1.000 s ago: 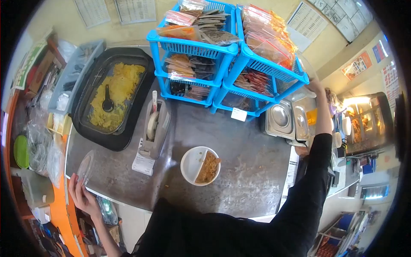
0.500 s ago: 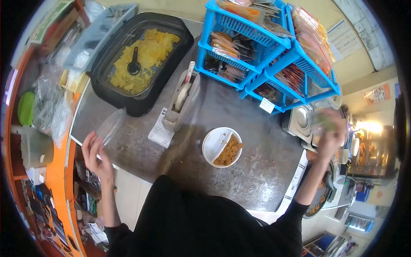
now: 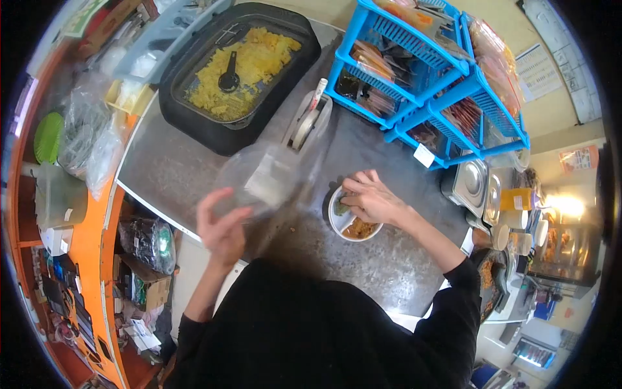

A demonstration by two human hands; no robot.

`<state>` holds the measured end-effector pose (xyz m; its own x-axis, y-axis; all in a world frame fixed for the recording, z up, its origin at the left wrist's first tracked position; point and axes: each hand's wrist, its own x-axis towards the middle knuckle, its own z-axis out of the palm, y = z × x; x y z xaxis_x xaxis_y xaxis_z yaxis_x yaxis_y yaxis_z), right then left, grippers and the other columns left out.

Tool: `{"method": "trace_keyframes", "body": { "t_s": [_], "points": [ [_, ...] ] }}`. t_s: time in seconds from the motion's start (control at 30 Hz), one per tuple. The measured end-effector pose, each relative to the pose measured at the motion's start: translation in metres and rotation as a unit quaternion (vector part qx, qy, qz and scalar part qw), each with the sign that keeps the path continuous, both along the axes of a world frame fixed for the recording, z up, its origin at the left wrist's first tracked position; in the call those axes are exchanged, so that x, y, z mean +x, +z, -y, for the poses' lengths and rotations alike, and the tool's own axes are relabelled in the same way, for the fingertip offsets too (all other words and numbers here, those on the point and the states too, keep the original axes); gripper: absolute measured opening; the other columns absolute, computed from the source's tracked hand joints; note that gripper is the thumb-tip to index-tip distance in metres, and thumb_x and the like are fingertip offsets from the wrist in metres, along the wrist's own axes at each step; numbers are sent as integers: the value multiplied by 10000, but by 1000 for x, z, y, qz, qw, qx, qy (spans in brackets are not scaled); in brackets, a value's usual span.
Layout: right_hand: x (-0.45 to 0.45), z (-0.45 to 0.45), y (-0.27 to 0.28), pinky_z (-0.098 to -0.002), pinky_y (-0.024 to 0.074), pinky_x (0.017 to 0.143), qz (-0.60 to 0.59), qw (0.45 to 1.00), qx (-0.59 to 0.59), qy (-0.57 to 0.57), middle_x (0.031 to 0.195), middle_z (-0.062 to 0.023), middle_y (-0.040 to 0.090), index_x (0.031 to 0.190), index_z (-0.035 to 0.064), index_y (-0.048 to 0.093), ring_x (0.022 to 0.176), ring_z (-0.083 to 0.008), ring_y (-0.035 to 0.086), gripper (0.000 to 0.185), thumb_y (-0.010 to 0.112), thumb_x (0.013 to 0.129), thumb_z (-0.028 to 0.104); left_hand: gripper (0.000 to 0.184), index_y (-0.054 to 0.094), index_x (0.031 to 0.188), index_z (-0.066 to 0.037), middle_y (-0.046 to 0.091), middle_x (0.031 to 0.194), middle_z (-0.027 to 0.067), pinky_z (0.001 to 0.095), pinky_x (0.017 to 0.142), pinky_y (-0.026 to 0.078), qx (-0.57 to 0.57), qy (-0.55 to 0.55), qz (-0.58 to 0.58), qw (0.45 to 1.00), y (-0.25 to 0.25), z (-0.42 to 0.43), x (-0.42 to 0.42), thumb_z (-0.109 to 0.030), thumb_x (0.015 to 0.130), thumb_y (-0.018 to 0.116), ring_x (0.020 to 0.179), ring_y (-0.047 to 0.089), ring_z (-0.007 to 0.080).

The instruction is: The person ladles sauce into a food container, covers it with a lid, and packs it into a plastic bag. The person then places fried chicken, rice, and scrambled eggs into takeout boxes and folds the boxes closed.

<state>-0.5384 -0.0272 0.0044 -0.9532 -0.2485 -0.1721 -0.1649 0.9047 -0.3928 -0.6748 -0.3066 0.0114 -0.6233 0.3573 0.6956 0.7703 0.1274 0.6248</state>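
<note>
A white round bowl (image 3: 335, 220) with a divider stands on the counter, brown crumbly food (image 3: 360, 229) in one of its two sections. My right hand (image 3: 376, 200) reaches over the bowl, fingers closed on a small green item (image 3: 341, 207) in the other section; its exact kind is not clear. To the left, my left hand (image 3: 223, 223) holds a clear plastic lid (image 3: 236, 178) by its edge, blurred by motion. Behind the lid, a white paper slip lies beside a tape dispenser (image 3: 304, 129) with a marker at its far end.
A black electric pan (image 3: 175, 117) with yellow food and a black spoon sits at the back left. Blue stacked baskets (image 3: 447, 71) of packets stand at the back right. Metal food tins (image 3: 472, 181) line the right side, and an orange shelf (image 3: 97, 259) runs along the left.
My right hand has come from the far right to the bowl, bringing the green item. My left hand has moved right with the clear lid, toward the bowl. The camera view has shifted slightly.
</note>
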Motion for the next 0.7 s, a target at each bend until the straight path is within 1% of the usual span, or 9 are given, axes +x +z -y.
{"method": "trace_keyframes", "body": {
  "t_s": [0.13, 0.23, 0.33, 0.43, 0.47, 0.5, 0.57, 0.67, 0.7],
  "points": [
    [12, -10, -5, -351, 284, 924, -37, 994, -68, -80, 1031, -28, 600, 921, 104, 673, 1018, -205, 499, 216, 581, 725, 100, 233, 713, 765, -191, 581, 980, 79, 438, 927, 342, 4, -107, -42, 993, -21, -44, 29, -29, 616, 637, 907, 559, 224],
    [24, -36, -19, -348, 347, 930, -89, 941, -257, -200, 1076, -69, 581, 1097, 80, 606, 1027, -211, 514, 333, 562, 786, 192, 236, 707, 783, -226, 587, 989, 32, 434, 980, 300, 15, -154, -53, 987, -55, -76, 47, -53, 635, 647, 906, 560, 199],
    [40, -17, 2, -365, 393, 901, -35, 742, -561, -366, 1103, -105, 570, 1205, 48, 506, 986, -197, 545, 424, 504, 881, 321, 254, 696, 839, -244, 589, 1024, 6, 427, 1003, 277, 23, -210, -108, 971, -74, -100, 59, -72, 659, 647, 924, 557, 183],
    [56, 7, -4, -282, 451, 748, -172, 768, -433, -439, 1006, -87, 569, 1237, 2, 448, 864, -136, 559, 474, 516, 893, 322, 339, 666, 975, -243, 570, 1109, -6, 427, 1012, 263, -25, -283, -160, 945, -76, -101, 70, -116, 661, 679, 1017, 521, 163],
    [61, 14, -8, -259, 461, 699, -222, 775, -347, -480, 962, -71, 577, 1221, -5, 465, 810, -123, 570, 448, 525, 894, 296, 346, 665, 985, -241, 551, 1137, 13, 427, 1013, 260, -33, -308, -123, 943, -72, -100, 74, -120, 662, 684, 1044, 504, 177],
    [67, 21, -8, -206, 410, 525, -181, 708, -428, -532, 794, -19, 564, 1156, -28, 517, 610, -76, 532, 368, 529, 897, 234, 353, 664, 995, -238, 531, 1165, 32, 426, 1013, 257, -42, -333, -86, 938, -66, -100, 81, -123, 662, 688, 1071, 487, 191],
    [69, 27, -21, -203, 362, 464, -198, 649, -445, -585, 727, 2, 551, 1116, -30, 546, 527, -58, 488, 313, 515, 904, 199, 461, 591, 1134, -144, 431, 1268, 122, 411, 1023, 242, -28, -386, 11, 922, -57, -94, 82, -123, 681, 677, 1150, 423, 264],
    [56, 41, -27, -210, 336, 427, -214, 625, -426, -618, 689, 7, 540, 1069, -41, 573, 493, -53, 470, 255, 489, 908, 138, 535, 468, 1226, -26, 391, 1288, 165, 407, 1016, 246, 118, -186, 311, 925, -56, -113, 99, -105, 726, 639, 1163, 400, 313],
    [49, 44, -28, -222, 348, 435, -207, 640, -395, -625, 684, 1, 537, 1055, -40, 581, 503, -61, 477, 243, 488, 905, 128, 543, 358, 1260, 55, 417, 1261, 177, 367, 988, 295, 45, -146, 366, 918, -65, -118, 93, -88, 787, 583, 1161, 412, 295]
  ]
}}
